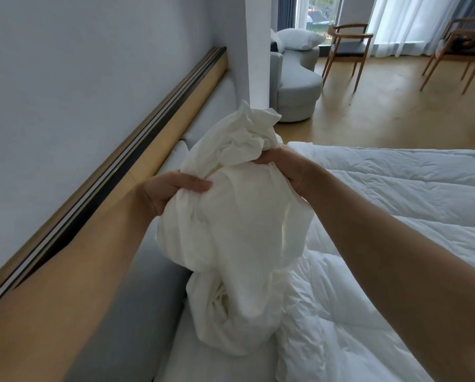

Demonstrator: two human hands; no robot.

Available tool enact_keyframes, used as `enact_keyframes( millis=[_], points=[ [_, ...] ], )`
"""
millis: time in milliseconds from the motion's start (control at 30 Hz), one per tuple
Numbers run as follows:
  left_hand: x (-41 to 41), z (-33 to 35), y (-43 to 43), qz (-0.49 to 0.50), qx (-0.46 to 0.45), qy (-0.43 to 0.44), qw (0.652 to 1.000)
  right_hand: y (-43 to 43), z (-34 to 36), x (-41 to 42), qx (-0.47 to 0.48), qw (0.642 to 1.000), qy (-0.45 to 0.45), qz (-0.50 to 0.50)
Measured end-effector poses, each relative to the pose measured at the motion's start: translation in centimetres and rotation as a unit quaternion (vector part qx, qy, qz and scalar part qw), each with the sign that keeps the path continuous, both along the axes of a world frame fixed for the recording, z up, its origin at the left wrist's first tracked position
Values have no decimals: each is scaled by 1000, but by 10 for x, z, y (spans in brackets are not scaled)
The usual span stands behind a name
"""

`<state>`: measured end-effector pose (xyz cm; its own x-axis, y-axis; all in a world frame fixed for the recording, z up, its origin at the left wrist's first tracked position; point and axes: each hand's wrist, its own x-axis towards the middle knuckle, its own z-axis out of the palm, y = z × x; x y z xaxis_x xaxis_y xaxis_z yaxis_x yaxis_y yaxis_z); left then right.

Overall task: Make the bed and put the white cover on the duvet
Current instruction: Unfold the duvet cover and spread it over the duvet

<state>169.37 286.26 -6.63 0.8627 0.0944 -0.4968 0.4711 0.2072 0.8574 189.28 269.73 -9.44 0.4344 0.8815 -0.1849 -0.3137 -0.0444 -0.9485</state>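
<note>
A bunched white cover [241, 230] hangs in front of me above the head end of the bed. My left hand [167, 191] grips its left side, thumb on top of the fabric. My right hand [283, 168] grips a gathered fold near its top. The cover's lower end trails down onto the mattress. The quilted white duvet [396, 205] lies spread and rumpled across the bed to the right.
A grey padded headboard [137, 299] with a wooden rail [172, 128] runs along the wall at left. A grey armchair [297, 86] holding pillows stands past a white pillar. Two wooden chairs [346, 48] stand by the curtained window on the wooden floor.
</note>
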Motion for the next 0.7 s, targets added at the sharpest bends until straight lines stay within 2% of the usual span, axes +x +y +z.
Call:
enact_keyframes(
  millis=[133,200,267,367,467,567,700],
  points=[
    [0,3,11,23,19,-29,999,-7,-1,6,-28,999,-3,33],
    [3,1,20,41,35,-50,997,-13,-5,8,-70,993,5,95],
    [6,0,25,59,38,-75,995,-19,-5,9,-129,971,13,199],
    [10,-1,24,65,53,-91,992,-25,0,-3,-204,919,-63,331],
    [13,-2,19,81,65,-104,989,-26,5,-23,-239,915,-104,308],
    [13,-3,20,98,41,-113,988,-21,-7,-27,-167,944,-46,279],
    [3,4,17,59,33,-67,995,-19,-18,-22,-83,976,31,198]
  ],
)
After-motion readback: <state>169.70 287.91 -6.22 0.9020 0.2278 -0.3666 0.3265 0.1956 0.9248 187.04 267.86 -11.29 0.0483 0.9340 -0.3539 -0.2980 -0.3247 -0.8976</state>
